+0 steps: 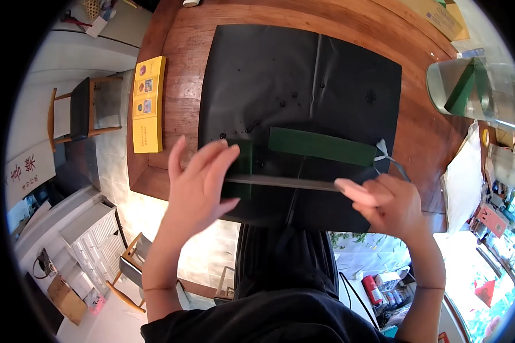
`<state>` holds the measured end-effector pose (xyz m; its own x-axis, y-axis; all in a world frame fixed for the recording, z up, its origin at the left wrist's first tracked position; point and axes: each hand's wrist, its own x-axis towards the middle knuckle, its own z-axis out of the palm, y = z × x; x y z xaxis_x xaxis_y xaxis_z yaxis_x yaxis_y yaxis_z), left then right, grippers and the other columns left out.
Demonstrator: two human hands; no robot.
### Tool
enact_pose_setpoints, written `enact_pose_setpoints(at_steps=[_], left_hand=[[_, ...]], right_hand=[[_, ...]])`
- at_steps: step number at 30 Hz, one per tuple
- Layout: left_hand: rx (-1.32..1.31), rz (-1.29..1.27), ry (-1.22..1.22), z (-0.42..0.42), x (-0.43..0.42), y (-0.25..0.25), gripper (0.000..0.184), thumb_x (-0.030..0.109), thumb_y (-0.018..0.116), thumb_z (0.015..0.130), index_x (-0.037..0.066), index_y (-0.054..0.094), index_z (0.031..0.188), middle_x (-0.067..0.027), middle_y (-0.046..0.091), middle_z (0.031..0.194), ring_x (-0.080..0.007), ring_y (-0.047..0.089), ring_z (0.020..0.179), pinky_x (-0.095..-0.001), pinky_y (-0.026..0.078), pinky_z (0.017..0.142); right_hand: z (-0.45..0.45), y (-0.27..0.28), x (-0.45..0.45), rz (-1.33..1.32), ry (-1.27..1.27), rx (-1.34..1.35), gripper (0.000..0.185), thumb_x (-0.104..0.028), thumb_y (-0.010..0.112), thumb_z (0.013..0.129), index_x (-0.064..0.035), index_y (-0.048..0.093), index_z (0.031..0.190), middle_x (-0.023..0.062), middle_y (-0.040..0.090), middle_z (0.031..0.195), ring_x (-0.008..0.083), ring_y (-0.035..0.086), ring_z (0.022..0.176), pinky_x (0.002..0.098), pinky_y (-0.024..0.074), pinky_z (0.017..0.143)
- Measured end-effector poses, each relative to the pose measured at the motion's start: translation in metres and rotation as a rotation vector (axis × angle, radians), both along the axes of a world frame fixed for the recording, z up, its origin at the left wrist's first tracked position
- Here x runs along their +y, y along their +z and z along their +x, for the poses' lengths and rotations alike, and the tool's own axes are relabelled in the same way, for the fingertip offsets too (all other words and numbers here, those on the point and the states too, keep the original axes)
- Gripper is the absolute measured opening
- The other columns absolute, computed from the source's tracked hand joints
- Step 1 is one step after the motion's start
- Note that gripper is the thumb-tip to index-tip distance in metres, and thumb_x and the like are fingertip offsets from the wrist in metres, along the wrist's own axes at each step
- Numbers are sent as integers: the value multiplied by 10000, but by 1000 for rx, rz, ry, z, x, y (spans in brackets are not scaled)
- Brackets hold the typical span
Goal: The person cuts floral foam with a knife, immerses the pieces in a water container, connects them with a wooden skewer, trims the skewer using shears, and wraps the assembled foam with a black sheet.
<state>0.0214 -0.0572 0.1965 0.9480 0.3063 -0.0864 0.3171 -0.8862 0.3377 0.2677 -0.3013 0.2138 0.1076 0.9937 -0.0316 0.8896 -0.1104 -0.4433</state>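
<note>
A thin, straight greyish strip, slightly blurred, spans the gap between my hands. The fingers of my right hand are closed on its right end. Its left end reaches the gap between thumb and fingers of my left hand, which is open with fingers spread; whether it touches the palm I cannot tell. Beside my left fingers lies a dark green piece, crossed by the strip. A long dark green bar rests beyond the strip, with a pale grey ribbon at its right end.
A black sheet with water drops covers part of the wooden table. A yellow box lies left. On the right are a glass vessel with a green piece inside, a white packet and a tape roll.
</note>
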Motion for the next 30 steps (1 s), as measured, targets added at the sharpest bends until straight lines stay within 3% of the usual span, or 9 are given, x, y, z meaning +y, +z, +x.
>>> enact_pose_setpoints(at_steps=[1, 5, 11, 15, 16, 18, 21, 24, 30], left_hand=[[31, -14, 15, -7, -11, 3, 916, 199, 916, 510, 93, 515, 1327, -89, 601, 1257, -228, 526, 1257, -533, 169, 1186], [-64, -112, -72, -18, -50, -35, 915, 187, 914, 520, 61, 498, 1325, -108, 597, 1241, -238, 539, 1234, -533, 209, 1162], [-24, -141, -130, -11, -80, -77, 1022, 201, 912, 538, 56, 414, 1419, -110, 576, 1275, -231, 510, 1267, -526, 225, 1161], [-43, -173, -118, -12, -66, -72, 1001, 223, 907, 550, 68, 423, 1413, -99, 558, 1310, -267, 487, 1291, -520, 228, 1167], [-38, -203, -58, -17, -57, -68, 944, 229, 901, 551, 85, 466, 1376, -85, 554, 1319, -277, 483, 1292, -508, 253, 1149], [-155, -129, -8, -33, -39, -67, 620, 200, 871, 615, 120, 632, 1182, -28, 622, 1188, -241, 540, 1175, -479, 327, 1082], [-272, -47, -29, -56, -25, -83, 303, 111, 826, 666, 138, 708, 944, 19, 670, 999, -218, 582, 1014, -437, 380, 991], [-352, -36, 20, -52, -30, -84, 184, 52, 792, 692, 138, 710, 831, 46, 668, 863, -192, 590, 911, -417, 400, 943], [-386, -35, 12, -53, -29, -84, 194, 67, 798, 693, 141, 709, 849, 41, 669, 867, -185, 597, 891, -421, 402, 946]], right_hand=[[-5, -4, -14, 10, -10, 11, 263, -237, 797, 726, -123, 697, 940, 7, 520, 655, 178, 547, 544, 322, 437, 462], [-26, -23, -62, -30, -106, 36, 246, -271, 802, 739, -96, 665, 844, 12, 521, 659, 183, 568, 555, 321, 445, 470], [-33, -61, -103, -65, -165, 31, 242, -263, 799, 738, -88, 654, 824, 29, 544, 682, 220, 599, 584, 350, 472, 501], [-33, -69, -103, -53, -186, 82, 226, -241, 795, 736, -92, 670, 851, 34, 557, 685, 241, 602, 590, 371, 484, 512], [-33, -69, -99, -40, -189, 88, 221, -239, 793, 742, -96, 682, 870, 33, 562, 686, 241, 600, 587, 373, 484, 514], [-31, -74, -101, -25, -160, 75, 243, -224, 789, 744, -114, 702, 942, 18, 568, 706, 221, 581, 582, 356, 477, 514], [-28, -67, -93, 2, -112, 38, 241, -203, 790, 737, -112, 683, 933, 8, 576, 735, 199, 564, 583, 336, 467, 512], [-28, -71, -97, 3, -142, 68, 226, -208, 788, 744, -92, 670, 897, 26, 583, 734, 213, 573, 584, 342, 468, 515], [-23, -70, -99, -37, -149, 65, 259, -230, 803, 739, -59, 664, 874, 50, 585, 723, 240, 587, 583, 348, 474, 520]])
